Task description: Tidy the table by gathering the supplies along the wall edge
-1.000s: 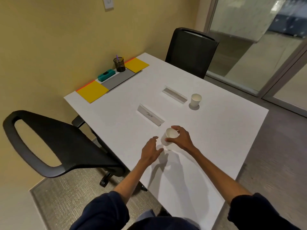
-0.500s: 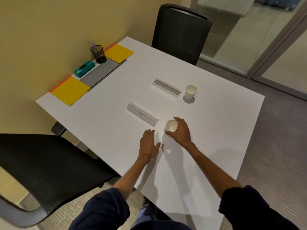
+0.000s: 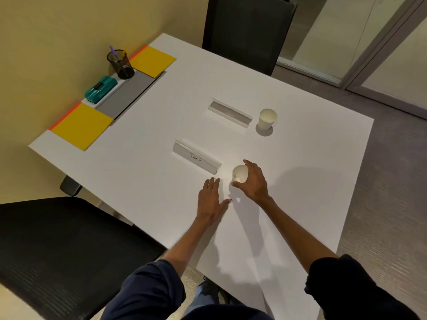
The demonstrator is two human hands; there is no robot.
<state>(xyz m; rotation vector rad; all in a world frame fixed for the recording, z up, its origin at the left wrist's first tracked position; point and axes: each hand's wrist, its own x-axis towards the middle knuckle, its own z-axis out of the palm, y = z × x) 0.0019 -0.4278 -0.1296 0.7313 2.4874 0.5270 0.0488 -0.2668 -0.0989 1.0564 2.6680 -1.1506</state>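
Observation:
My right hand wraps around a white paper cup standing on the white table. My left hand lies flat on the table just left of it, fingers spread, holding nothing. A name card reading "PANDA" stands just beyond my hands. Further off stand a second name card and a second paper cup. Along the wall edge lie two yellow pads, a teal case and a mesh pen holder.
A grey mat lies between the yellow pads. One black chair sits at the near left, another black chair at the table's far end. Glass doors stand at the right.
The view has dipped and moved closer over the table. My left hand has flattened onto the table beside the cup. My right hand stays around the cup.

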